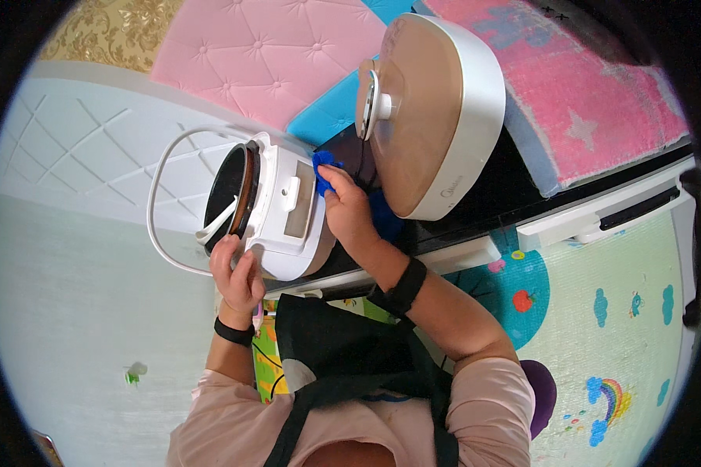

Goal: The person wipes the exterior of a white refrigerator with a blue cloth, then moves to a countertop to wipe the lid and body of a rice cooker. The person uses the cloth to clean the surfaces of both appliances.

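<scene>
A white electric cooker stands in front of me, with a dark inner pot showing at its mouth. Inside the pot leans a white spoon, and a white loop handle arches out from the cooker. My left hand holds the cooker's near edge, its fingertips by the pot's rim. Bunched in my right hand is a blue cloth, pressed against the cooker's side next to the panel. The hand covers part of the cloth.
Right of the cooker, a large white-and-beige Midea appliance stands on the black tabletop. A pink star-patterned cloth covers the table's right part. Pink padded panels rise behind. An open drawer juts out at the right.
</scene>
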`<state>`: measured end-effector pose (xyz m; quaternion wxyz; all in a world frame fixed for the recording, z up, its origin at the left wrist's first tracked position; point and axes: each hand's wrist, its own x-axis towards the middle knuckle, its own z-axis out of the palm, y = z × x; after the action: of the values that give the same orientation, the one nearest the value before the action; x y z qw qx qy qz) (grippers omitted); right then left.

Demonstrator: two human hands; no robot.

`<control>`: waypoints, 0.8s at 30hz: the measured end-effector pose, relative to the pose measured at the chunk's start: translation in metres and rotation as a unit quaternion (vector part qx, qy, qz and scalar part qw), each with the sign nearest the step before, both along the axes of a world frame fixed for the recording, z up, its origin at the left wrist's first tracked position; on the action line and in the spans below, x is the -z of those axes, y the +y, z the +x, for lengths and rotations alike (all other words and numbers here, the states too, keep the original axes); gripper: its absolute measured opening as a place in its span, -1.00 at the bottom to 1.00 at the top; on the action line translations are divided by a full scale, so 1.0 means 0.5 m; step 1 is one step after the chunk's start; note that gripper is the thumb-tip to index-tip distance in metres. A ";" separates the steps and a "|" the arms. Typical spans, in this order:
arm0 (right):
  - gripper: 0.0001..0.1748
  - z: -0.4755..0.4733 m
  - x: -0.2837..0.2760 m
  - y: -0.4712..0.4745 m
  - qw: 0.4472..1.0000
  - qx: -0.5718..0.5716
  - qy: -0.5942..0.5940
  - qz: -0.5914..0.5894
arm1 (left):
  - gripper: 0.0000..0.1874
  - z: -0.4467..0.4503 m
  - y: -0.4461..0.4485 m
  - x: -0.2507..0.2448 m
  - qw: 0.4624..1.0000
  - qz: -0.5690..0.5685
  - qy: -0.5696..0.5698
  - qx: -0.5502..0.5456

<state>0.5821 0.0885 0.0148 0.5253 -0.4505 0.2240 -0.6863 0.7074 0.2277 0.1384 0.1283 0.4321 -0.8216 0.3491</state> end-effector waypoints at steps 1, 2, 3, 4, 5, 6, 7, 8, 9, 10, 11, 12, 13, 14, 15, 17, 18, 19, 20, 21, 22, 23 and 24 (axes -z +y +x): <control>-0.58 0.000 0.002 0.005 1.000 -0.001 0.002 -0.001 | -0.61 0.008 -0.004 0.001 1.000 -0.002 -0.008 0.002; -0.58 0.000 0.005 0.014 1.000 -0.016 0.005 0.005 | -0.63 0.018 -0.007 0.001 1.000 0.007 -0.011 0.005; -0.59 0.003 0.007 0.023 1.000 -0.023 0.011 0.007 | -0.63 0.027 -0.011 0.001 1.000 0.004 -0.011 -0.002; -0.59 0.006 0.008 0.032 1.000 -0.025 0.014 0.006 | -0.64 0.036 -0.014 0.003 1.000 0.001 -0.011 -0.009; -0.59 0.010 0.010 0.038 0.999 -0.029 0.019 0.006 | -0.64 0.044 -0.018 0.003 1.000 -0.004 -0.014 -0.015; -0.57 0.012 0.014 0.041 0.999 -0.028 0.011 -0.010 | -0.63 0.051 -0.021 0.004 1.000 0.003 -0.006 -0.005; -0.56 0.015 0.015 0.042 1.000 -0.026 0.005 0.000 | -0.63 0.059 -0.023 0.004 1.000 0.005 -0.002 -0.002; -0.54 0.016 0.019 0.042 1.000 -0.026 -0.002 0.011 | -0.63 0.063 -0.025 0.007 1.000 0.008 0.000 0.000; -0.53 0.017 0.020 0.043 0.999 -0.026 -0.008 0.023 | -0.63 0.067 -0.025 0.007 1.000 0.012 0.004 0.000; -0.53 0.016 0.022 0.039 0.998 -0.038 -0.001 0.041 | -0.64 0.071 -0.027 0.008 1.000 0.013 0.007 -0.001; -0.52 0.013 0.025 0.033 0.997 -0.050 0.006 0.059 | -0.64 0.073 -0.028 0.009 1.000 0.013 0.010 -0.003; -0.52 0.010 0.025 0.026 0.995 -0.063 0.012 0.077 | -0.64 0.074 -0.028 0.009 1.000 0.013 0.012 -0.005; -0.52 0.007 0.024 0.020 0.996 -0.051 0.012 0.072 | -0.65 0.075 -0.028 0.009 1.000 0.012 0.012 -0.002; -0.52 0.005 0.023 0.014 0.997 -0.038 0.012 0.068 | -0.66 0.075 -0.029 0.010 1.000 0.012 0.012 0.001; -0.53 0.002 0.021 0.007 0.998 -0.025 0.013 0.065 | -0.66 0.075 -0.029 0.010 1.000 0.010 0.015 0.001; -0.52 -0.002 0.017 -0.001 0.999 -0.021 -0.008 0.028 | -0.67 0.074 -0.030 0.011 1.000 0.003 0.027 0.000; -0.52 -0.002 0.014 -0.003 1.000 -0.005 -0.008 0.007 | -0.67 0.073 -0.030 0.012 1.000 0.000 0.031 -0.002; -0.51 0.001 0.010 -0.004 1.000 0.014 -0.010 -0.023 | -0.68 0.073 -0.030 0.013 0.999 0.001 0.041 -0.002; -0.51 0.002 0.009 -0.005 1.000 -0.005 0.000 -0.019 | -0.68 0.073 -0.030 0.013 0.999 0.002 0.046 -0.003; -0.52 0.002 0.008 -0.005 0.999 -0.021 0.010 -0.024 | -0.69 0.073 -0.030 0.014 0.999 0.002 0.051 -0.004; -0.52 0.004 0.006 -0.005 0.999 -0.030 0.016 -0.025 | -0.67 0.072 -0.031 0.015 0.999 -0.003 0.050 -0.001; -0.52 0.007 0.004 -0.001 0.998 -0.029 0.031 -0.043 | -0.67 0.073 -0.031 0.016 0.999 -0.001 0.054 0.002; -0.51 0.010 0.001 0.005 0.997 -0.023 0.042 -0.056 | -0.66 0.072 -0.032 0.016 0.998 -0.002 0.059 0.005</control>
<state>0.5870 0.0909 0.0144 0.5051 -0.5126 0.1967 -0.6659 0.7436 0.2119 0.1302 0.1794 0.4474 -0.8143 0.3234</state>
